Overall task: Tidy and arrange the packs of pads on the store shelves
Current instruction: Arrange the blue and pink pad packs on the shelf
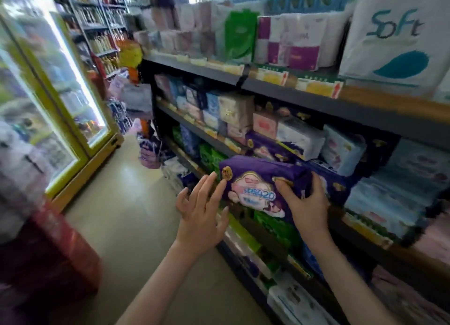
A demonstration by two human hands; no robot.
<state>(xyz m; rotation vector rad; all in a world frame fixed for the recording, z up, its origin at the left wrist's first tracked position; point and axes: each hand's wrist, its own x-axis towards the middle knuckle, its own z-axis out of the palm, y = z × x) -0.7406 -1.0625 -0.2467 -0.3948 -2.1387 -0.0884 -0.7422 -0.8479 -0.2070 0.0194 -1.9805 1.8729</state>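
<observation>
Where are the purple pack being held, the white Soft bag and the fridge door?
purple pack [258, 171]: head view, its purple top.
Soft bag [394, 27]: head view, the printed word.
fridge door [73, 100]: head view, the lit glass.

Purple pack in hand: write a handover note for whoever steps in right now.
Right hand: grips the right end of the purple pack, thumb on its front.
Left hand: open, fingers straight, fingertips at the pack's left end.
Where things are: the pack is held out in front of the shelf, not yet resting on it. Matching purple packs lie just behind it, with white and blue ones further right.
Done: one pack is in hand.
Left: probably to set this pack in with the purple ones, then square up the uneven rows.
</observation>
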